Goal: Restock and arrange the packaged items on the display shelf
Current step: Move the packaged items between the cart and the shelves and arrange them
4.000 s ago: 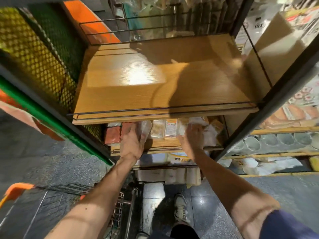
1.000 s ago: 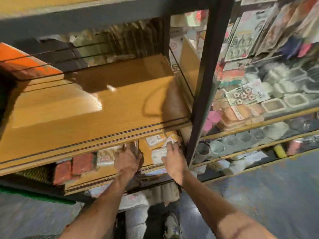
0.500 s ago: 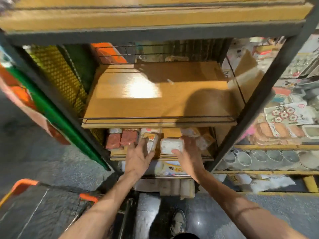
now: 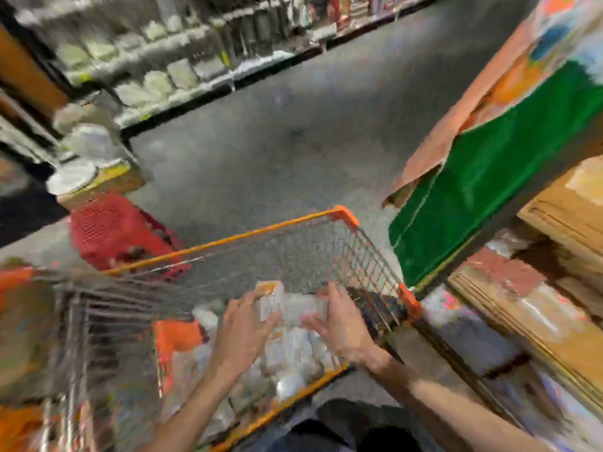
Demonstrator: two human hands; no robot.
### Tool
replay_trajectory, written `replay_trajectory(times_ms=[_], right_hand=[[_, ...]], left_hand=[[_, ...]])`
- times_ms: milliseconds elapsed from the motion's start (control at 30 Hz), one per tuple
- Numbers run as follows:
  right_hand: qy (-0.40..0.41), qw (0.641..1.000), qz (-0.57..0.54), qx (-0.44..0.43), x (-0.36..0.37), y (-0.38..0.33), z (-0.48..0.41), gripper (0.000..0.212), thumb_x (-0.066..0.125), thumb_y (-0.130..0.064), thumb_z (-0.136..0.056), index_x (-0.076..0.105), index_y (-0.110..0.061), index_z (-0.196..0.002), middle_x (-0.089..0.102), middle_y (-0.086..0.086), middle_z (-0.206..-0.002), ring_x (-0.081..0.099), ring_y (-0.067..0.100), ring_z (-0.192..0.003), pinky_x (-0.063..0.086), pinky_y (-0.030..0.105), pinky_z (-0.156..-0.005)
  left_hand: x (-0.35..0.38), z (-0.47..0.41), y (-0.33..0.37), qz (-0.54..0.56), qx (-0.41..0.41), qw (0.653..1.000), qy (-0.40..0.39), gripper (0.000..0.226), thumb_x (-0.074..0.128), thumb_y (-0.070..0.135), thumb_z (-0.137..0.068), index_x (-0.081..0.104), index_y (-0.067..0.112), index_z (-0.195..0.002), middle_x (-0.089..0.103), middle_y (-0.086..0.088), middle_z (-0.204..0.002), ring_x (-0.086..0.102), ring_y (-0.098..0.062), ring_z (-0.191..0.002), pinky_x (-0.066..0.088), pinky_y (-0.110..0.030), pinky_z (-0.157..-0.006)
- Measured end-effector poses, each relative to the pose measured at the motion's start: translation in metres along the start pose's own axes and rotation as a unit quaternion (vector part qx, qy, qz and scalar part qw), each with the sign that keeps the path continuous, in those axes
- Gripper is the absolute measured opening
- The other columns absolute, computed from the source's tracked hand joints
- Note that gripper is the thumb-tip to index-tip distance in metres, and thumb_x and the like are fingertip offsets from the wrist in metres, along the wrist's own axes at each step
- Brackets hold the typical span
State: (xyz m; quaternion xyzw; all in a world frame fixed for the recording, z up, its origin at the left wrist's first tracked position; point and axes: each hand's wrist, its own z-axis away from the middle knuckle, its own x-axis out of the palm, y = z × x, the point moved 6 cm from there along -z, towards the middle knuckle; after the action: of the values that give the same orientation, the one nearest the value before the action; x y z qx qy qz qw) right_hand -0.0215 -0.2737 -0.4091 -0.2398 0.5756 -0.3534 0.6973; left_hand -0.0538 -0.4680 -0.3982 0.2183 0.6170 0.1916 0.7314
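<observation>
The left hand point(image 4: 243, 331) has its fingers point(image 4: 239, 306) and thumb curled round a small white packet point(image 4: 269, 300) with an orange top, held upright just above the load. Motion blur softens the grip, but the packet sits between thumb and fingertips. The right hand point(image 4: 341, 324) is just to the right of it, fingers point(image 4: 332, 293) spread and fairly straight and thumb pointing in toward the left hand. A pale pack point(image 4: 305, 309) lies between that thumb and those fingers. Through the blur I cannot tell whether the hand grips it or only lies against it. Directly under both palms is a heap of more packets point(image 4: 293, 357), white and clear-wrapped and too smeared to read. They fill the near end of a wire cart point(image 4: 368, 256) with an orange rim. Its front edge runs beyond the fingertips and its right wall passes close beside the right hand. Both bare forearms reach in over the cart's near rim. Past the cart's left corner, well left of the left hand, stands a red mesh basket point(image 4: 111, 230) on the grey floor point(image 4: 277, 141). To the right of the right hand, outside the cart wall, is the wooden shelf point(image 4: 554, 324), with reddish packs on a lower board. A green panel point(image 4: 489, 177) slopes above it. Far beyond the fingertips, across the aisle, run blurred shelves of pale goods point(image 4: 146, 73).
</observation>
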Motion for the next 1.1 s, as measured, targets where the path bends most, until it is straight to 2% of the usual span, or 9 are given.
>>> replay_trajectory(times_ms=[100, 167, 267, 467, 567, 733, 900, 1000, 1100], right_hand=[[-0.127, 0.990, 0.045, -0.035, 0.092, -0.052, 0.001, 0.055, 0.068, -0.040, -0.085, 0.043, -0.013, -0.126, 0.043, 0.003, -0.123, 0.049, 0.023, -0.110, 0.034, 0.025, -0.079], [-0.167, 0.984, 0.051, -0.048, 0.131, -0.067, 0.006, 0.052, 0.069, -0.037, -0.084, 0.044, -0.014, -0.123, 0.041, 0.003, -0.121, 0.051, 0.024, -0.106, 0.032, 0.024, -0.074], [-0.214, 0.972, 0.078, -0.055, 0.178, -0.080, 0.016, 0.052, 0.071, -0.036, -0.082, 0.044, -0.012, -0.120, 0.044, 0.006, -0.121, 0.052, 0.026, -0.105, 0.037, 0.028, -0.080], [-0.245, 0.953, 0.170, -0.051, 0.229, -0.097, 0.026, 0.068, 0.066, -0.048, -0.081, 0.037, -0.010, -0.129, 0.045, 0.005, -0.125, 0.054, 0.026, -0.107, 0.042, 0.033, -0.079], [-0.246, 0.943, 0.211, -0.071, 0.242, -0.103, 0.033, 0.066, 0.063, -0.052, -0.081, 0.035, -0.012, -0.126, 0.047, 0.004, -0.120, 0.058, 0.029, -0.101, 0.042, 0.034, -0.070], [-0.226, 0.947, 0.216, -0.078, 0.244, -0.105, 0.029, 0.061, 0.062, -0.049, -0.085, 0.034, -0.013, -0.126, 0.043, 0.004, -0.124, 0.057, 0.026, -0.101, 0.042, 0.030, -0.071], [-0.173, 0.963, 0.188, -0.090, 0.229, -0.102, 0.015, 0.073, 0.058, -0.059, -0.083, 0.033, -0.014, -0.134, 0.039, 0.002, -0.128, 0.052, 0.021, -0.106, 0.050, 0.031, -0.083], [-0.134, 0.968, 0.188, -0.096, 0.204, -0.094, 0.013, 0.074, 0.049, -0.069, -0.083, 0.035, -0.016, -0.133, 0.041, 0.000, -0.127, 0.055, 0.020, -0.103, 0.050, 0.030, -0.076], [-0.079, 0.986, 0.145, -0.041, 0.156, -0.067, 0.008, 0.067, 0.045, -0.069, -0.085, 0.037, -0.018, -0.129, 0.044, -0.002, -0.122, 0.057, 0.021, -0.101, 0.050, 0.033, -0.077]], left_hand=[[-0.029, 0.046, -0.100, 0.028, -0.132, 0.991, 0.018, 0.054, 0.068, 0.047, -0.082, 0.051, 0.033, -0.131, 0.052, -0.002, -0.133, 0.044, -0.023, -0.128, 0.036, -0.034, -0.101], [-0.034, 0.070, -0.136, 0.031, -0.178, 0.983, 0.024, 0.053, 0.066, 0.049, -0.082, 0.049, 0.038, -0.131, 0.043, -0.004, -0.143, 0.037, -0.024, -0.134, 0.033, -0.037, -0.107], [-0.038, 0.098, -0.175, 0.051, -0.231, 0.971, 0.034, 0.049, 0.065, 0.047, -0.084, 0.051, 0.037, -0.130, 0.046, -0.006, -0.138, 0.041, -0.027, -0.130, 0.037, -0.041, -0.107], [-0.025, 0.122, -0.230, 0.060, -0.341, 0.938, -0.012, 0.067, 0.046, 0.072, -0.082, 0.041, 0.035, -0.138, 0.056, -0.009, -0.131, 0.053, -0.032, -0.119, 0.046, -0.043, -0.098], [-0.023, 0.124, -0.239, 0.053, -0.339, 0.939, -0.025, 0.060, 0.041, 0.068, -0.087, 0.047, 0.030, -0.134, 0.064, 0.000, -0.118, 0.059, -0.025, -0.109, 0.049, -0.039, -0.093], [-0.035, 0.120, -0.234, 0.054, -0.296, 0.953, -0.023, 0.052, 0.045, 0.056, -0.093, 0.046, 0.029, -0.137, 0.060, 0.008, -0.100, 0.060, -0.010, -0.087, 0.053, -0.030, -0.082], [-0.045, 0.116, -0.229, 0.071, -0.287, 0.955, -0.009, 0.054, 0.050, 0.056, -0.089, 0.047, 0.029, -0.136, 0.058, 0.000, -0.125, 0.055, -0.023, -0.116, 0.047, -0.053, -0.097], [-0.060, 0.102, -0.206, 0.073, -0.250, 0.965, 0.031, 0.051, 0.053, 0.052, -0.090, 0.049, 0.026, -0.134, 0.053, -0.002, -0.133, 0.052, -0.020, -0.115, 0.044, -0.049, -0.101], [-0.066, 0.063, -0.166, 0.051, -0.170, 0.983, 0.041, 0.048, 0.050, 0.052, -0.092, 0.051, 0.025, -0.132, 0.050, -0.002, -0.136, 0.047, -0.018, -0.121, 0.042, -0.042, -0.102]])
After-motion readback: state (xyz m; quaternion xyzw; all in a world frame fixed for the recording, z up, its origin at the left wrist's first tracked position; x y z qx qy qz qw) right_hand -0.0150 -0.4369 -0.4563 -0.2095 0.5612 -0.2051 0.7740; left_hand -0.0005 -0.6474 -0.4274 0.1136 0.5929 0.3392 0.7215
